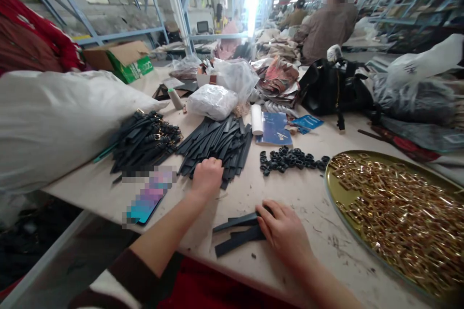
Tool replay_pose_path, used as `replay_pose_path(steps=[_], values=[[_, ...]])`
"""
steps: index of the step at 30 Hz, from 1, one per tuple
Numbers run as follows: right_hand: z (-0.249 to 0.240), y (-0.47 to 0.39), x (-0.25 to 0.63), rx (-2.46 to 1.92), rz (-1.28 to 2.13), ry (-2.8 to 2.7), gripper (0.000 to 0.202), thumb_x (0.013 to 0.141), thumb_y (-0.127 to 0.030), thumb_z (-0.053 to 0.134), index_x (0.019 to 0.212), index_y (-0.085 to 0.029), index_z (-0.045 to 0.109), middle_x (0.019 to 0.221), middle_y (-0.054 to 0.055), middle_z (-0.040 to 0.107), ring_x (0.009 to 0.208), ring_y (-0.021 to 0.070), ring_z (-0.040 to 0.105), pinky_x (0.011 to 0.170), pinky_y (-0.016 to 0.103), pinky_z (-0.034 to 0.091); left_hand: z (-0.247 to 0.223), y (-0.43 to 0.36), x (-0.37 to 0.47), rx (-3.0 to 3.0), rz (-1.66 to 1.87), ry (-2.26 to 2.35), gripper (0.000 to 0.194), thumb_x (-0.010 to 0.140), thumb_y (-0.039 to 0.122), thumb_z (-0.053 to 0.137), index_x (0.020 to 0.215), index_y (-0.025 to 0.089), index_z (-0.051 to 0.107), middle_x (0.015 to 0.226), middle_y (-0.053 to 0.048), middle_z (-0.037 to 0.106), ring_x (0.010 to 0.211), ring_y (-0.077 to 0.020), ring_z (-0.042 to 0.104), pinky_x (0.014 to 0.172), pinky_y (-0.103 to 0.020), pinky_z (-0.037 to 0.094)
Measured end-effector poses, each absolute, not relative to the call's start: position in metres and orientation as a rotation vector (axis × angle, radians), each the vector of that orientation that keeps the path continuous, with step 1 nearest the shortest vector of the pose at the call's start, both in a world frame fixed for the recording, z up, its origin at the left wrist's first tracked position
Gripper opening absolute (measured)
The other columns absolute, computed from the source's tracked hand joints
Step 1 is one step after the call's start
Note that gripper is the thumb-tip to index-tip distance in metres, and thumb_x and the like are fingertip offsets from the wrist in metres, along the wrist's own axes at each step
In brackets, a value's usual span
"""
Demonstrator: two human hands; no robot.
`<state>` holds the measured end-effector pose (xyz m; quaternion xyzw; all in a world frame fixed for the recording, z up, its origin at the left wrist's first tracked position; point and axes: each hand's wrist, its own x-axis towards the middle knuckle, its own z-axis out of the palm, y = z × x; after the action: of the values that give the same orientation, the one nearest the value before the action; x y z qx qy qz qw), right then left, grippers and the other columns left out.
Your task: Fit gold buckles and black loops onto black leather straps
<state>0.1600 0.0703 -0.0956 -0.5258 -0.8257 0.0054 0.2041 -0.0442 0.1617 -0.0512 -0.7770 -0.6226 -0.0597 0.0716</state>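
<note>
My left hand (207,176) is closed at the near side of a pile of flat black straps (221,142), its curled fingers pressed onto one or more of them. My right hand (284,227) has its fingers curled over the right ends of several loose black straps (239,239) near the table's front edge. Beyond that hand lie small black strap loops (290,159) in a loose heap. To its right, a round golden tray (335,193) holds a great heap of gold metal buckles (402,217). Black straps with gold buckles fitted (145,140) are piled at the left.
A phone (150,198) lies left of my left forearm. A white sack (61,125) bulges over the table's left side. Behind the piles are a white roll (256,119), a blue booklet (274,128), plastic bags (213,101) and a black bag (333,91). A person (328,24) is farther back.
</note>
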Motion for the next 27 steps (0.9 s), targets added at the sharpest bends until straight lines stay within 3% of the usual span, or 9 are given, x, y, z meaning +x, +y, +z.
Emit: replay_pose_path(steps=[5,10,15,17,20,23,25,27], values=[[-0.098,0.068,0.158,-1.469,-0.014,-2.283,0.027,0.084,-0.026,0.045,0.104,-0.020,0.063,0.106,0.011,0.063,0.097,0.0264,0.054,0.084,0.040,0.042,-0.056,0.181,-0.043,-2.287,-0.085,-1.865,0.020,0.083,0.014,0.037,0.087,0.011,0.057,0.089,-0.014,0.055,0.085,-0.0270,0.052,0.068,-0.036,0.039],[-0.098,0.069,0.157,-1.482,0.000,-2.262,0.029,0.084,-0.026,0.044,0.106,-0.020,0.062,0.105,0.011,0.064,0.098,0.0259,0.055,0.085,0.041,0.043,-0.056,0.175,-0.042,-2.280,-0.026,-1.890,0.024,0.081,0.005,0.033,0.088,0.009,0.056,0.086,-0.014,0.056,0.081,-0.0235,0.054,0.067,-0.033,0.039],[-0.088,0.060,0.163,-1.367,0.104,-2.069,0.033,0.084,-0.030,0.044,0.113,-0.018,0.055,0.119,0.013,0.056,0.111,0.0273,0.047,0.096,0.047,0.033,-0.039,0.150,-0.054,-2.268,-0.078,-1.870,0.023,0.082,0.006,0.033,0.090,0.009,0.054,0.087,-0.013,0.056,0.080,-0.0210,0.055,0.064,-0.029,0.042],[-0.076,0.050,0.168,-1.384,0.348,-1.769,0.038,0.086,-0.037,0.039,0.117,-0.017,0.050,0.118,0.014,0.054,0.108,0.0258,0.048,0.092,0.046,0.037,-0.028,0.128,-0.056,-2.312,-0.132,-1.802,0.021,0.085,0.010,0.035,0.093,0.013,0.054,0.091,-0.010,0.056,0.085,-0.0195,0.054,0.070,-0.028,0.043],[-0.051,0.026,0.170,-1.373,1.063,-1.316,0.049,0.087,-0.050,0.027,0.113,-0.017,0.052,0.097,0.011,0.060,0.081,0.0202,0.058,0.065,0.034,0.047,-0.016,0.086,-0.053,-2.505,-0.303,-1.487,0.018,0.086,0.015,0.037,0.095,0.018,0.053,0.097,-0.007,0.056,0.092,-0.0183,0.051,0.082,-0.030,0.041],[-0.029,-0.003,0.163,-1.226,1.718,-1.189,0.043,0.081,-0.053,0.043,0.096,-0.016,0.060,0.068,0.001,0.058,0.055,0.0109,0.051,0.049,0.022,0.038,-0.012,0.048,-0.045,-2.730,-0.499,-1.117,0.017,0.087,0.020,0.040,0.095,0.019,0.055,0.100,-0.007,0.057,0.095,-0.0206,0.051,0.085,-0.035,0.039],[-0.021,-0.020,0.155,-1.182,1.847,-1.161,0.033,0.075,-0.047,0.056,0.086,-0.016,0.060,0.056,-0.004,0.051,0.045,0.0059,0.041,0.043,0.018,0.030,-0.011,0.031,-0.038,-2.817,-0.722,-1.191,0.018,0.087,0.022,0.040,0.096,0.020,0.055,0.102,-0.007,0.057,0.098,-0.0214,0.050,0.087,-0.038,0.038],[-0.019,-0.033,0.146,-1.199,1.803,-1.118,0.030,0.073,-0.045,0.060,0.077,-0.016,0.057,0.051,-0.007,0.046,0.041,0.0040,0.035,0.041,0.017,0.025,-0.012,0.020,-0.030,-2.853,-1.136,-1.571,0.021,0.087,0.025,0.040,0.101,0.019,0.053,0.105,-0.008,0.057,0.100,-0.0207,0.051,0.088,-0.037,0.039]])
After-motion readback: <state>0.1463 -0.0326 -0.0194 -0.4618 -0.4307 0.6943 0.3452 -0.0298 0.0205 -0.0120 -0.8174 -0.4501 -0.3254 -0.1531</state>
